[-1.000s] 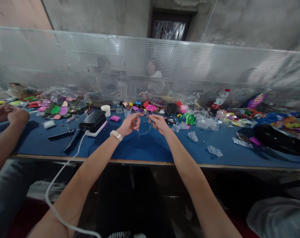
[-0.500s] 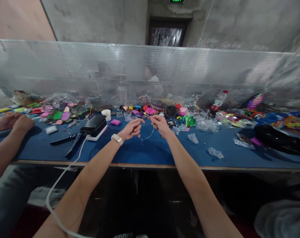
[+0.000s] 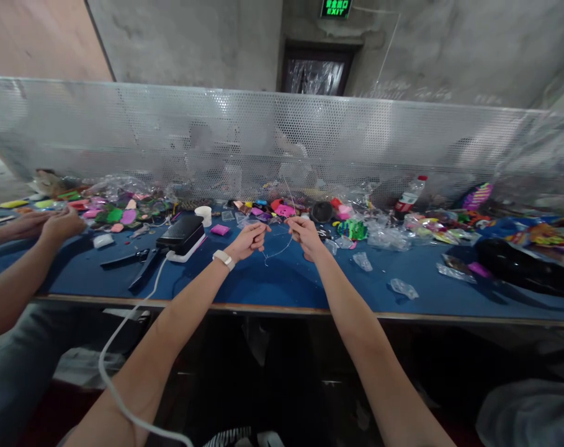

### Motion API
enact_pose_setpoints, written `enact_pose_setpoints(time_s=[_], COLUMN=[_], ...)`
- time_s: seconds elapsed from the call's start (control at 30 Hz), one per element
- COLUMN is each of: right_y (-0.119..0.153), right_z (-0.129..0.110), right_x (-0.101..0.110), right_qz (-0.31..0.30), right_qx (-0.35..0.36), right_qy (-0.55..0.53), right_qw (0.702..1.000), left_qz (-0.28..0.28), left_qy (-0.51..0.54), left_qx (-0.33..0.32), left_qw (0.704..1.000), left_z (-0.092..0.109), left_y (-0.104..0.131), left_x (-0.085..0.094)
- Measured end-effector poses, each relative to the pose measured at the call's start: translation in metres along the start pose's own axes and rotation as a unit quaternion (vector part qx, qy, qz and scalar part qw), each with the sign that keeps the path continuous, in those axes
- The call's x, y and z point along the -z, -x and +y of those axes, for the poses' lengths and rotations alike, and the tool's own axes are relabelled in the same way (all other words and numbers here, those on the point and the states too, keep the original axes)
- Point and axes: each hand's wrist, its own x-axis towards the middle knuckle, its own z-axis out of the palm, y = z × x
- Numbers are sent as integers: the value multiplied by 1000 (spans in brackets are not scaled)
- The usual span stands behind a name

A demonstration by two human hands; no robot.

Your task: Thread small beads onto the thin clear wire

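Above the blue tabletop, my left hand is closed in a pinch on a thin, pale thread. My right hand pinches the same thread a short way to the right. Between the two hands the thread sags in a loose curve, and a loose end dangles below my left fingers. Another length rises above my right fingertips. Whether anything small is strung on it is too fine to make out. A small pink packet lies left of my left hand.
A black box with a white base, its white cable and black-handled pliers lie left. A white cup, colourful clay pieces and a bottle line the perforated screen. Another person's hands work at far left.
My left fingers have curled in more, and the thread's slack between my hands has shifted slightly. The other person's hands moved right. The view has tilted up a little.
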Motion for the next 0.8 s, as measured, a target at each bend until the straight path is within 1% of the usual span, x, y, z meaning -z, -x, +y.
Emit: enact_pose_setpoints(time_s=[0.07, 0.17, 0.23, 0.27, 0.33, 0.4, 0.47, 0.53, 0.63, 0.73, 0.8], right_y=[-1, -2, -2, -1, 1, 4, 8, 12, 16, 16, 15], right_z=[2, 4, 3, 2, -1, -4, -6, -8, -8, -4, 0], right_x=[3, 7, 7, 6, 1, -7, -14, -19, -22, -22, -22], right_qz=[10, 48, 66, 65, 49, 24, -7, -41, -71, -49, -29], right_qx=[9, 67, 95, 92, 67, 55, 72, 96, 128, 155, 148], right_qy=[50, 138, 148, 131, 69, 18, 28, 91, 187, 211, 196], right_qw=[999, 987, 982, 985, 994, 998, 997, 990, 971, 964, 969], left_qz=[30, 76, 98, 103, 97, 71, 39, 9, -4, 3, 4], left_qy=[-14, -32, -42, -45, -50, -64, -96, -144, -259, -373, -418], left_qx=[-7, -8, 13, 29, 69, 105, 119, 101, 30, -24, -48], left_qw=[999, 997, 994, 993, 992, 990, 988, 984, 965, 927, 907], left_z=[-3, -7, -9, -10, -13, -16, -20, -25, -31, -32, -29], left_y=[-2, -4, -5, -6, -6, -5, -5, -5, -6, -5, -4], left_x=[1, 4, 7, 8, 9, 8, 6, 5, 5, 5, 4])
